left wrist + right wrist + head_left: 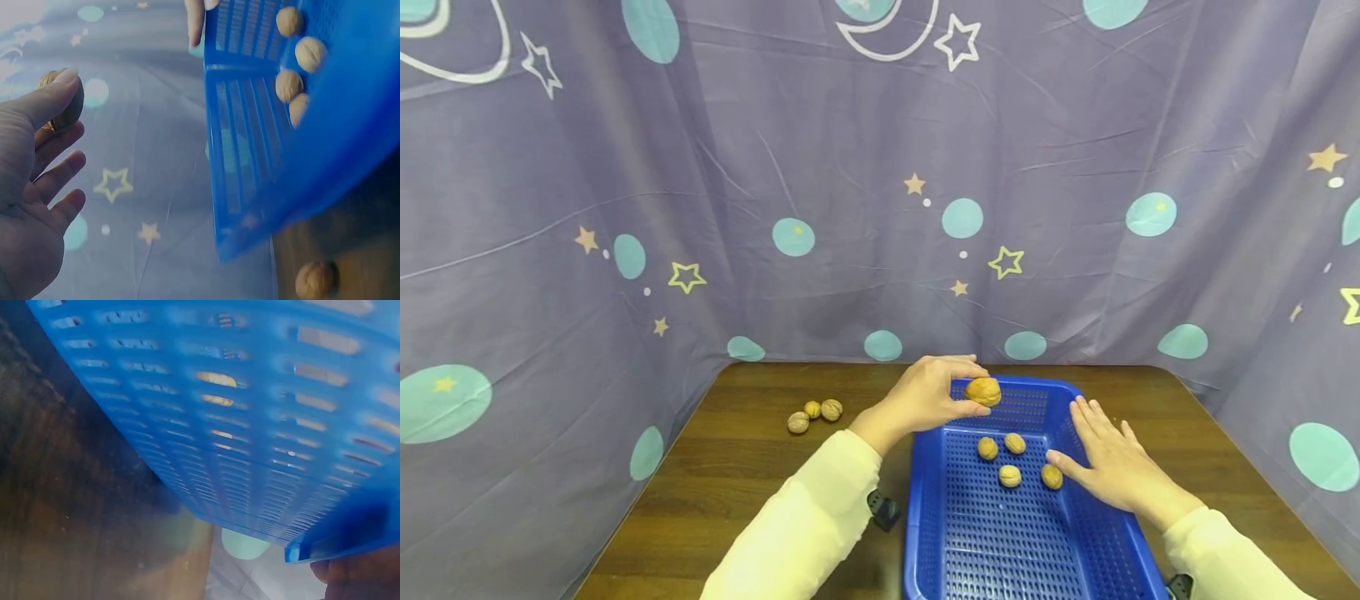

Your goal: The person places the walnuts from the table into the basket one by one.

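Observation:
A walnut (pixel 983 392) is pinched between the thumb and fingertips of my left hand (pixel 928 392), held up over the far left part of the blue plastic basket (pixel 925 508). In the left wrist view the same walnut (pixel 75 107) shows behind the thumb, and the other fingers are loosely bent. My right hand (pixel 1108 458) rests on the basket's right rim with its fingers straight. Several walnuts (pixel 1010 476) lie on the basket floor toward the far end, one of them near my right thumb. The right wrist view mostly shows the slotted basket wall (pixel 250 425) from outside.
Three walnuts (pixel 798 422) sit together on the wooden table (pixel 737 500), left of the basket. A grey-purple curtain (pixel 850 167) with stars and dots hangs behind and beside the table.

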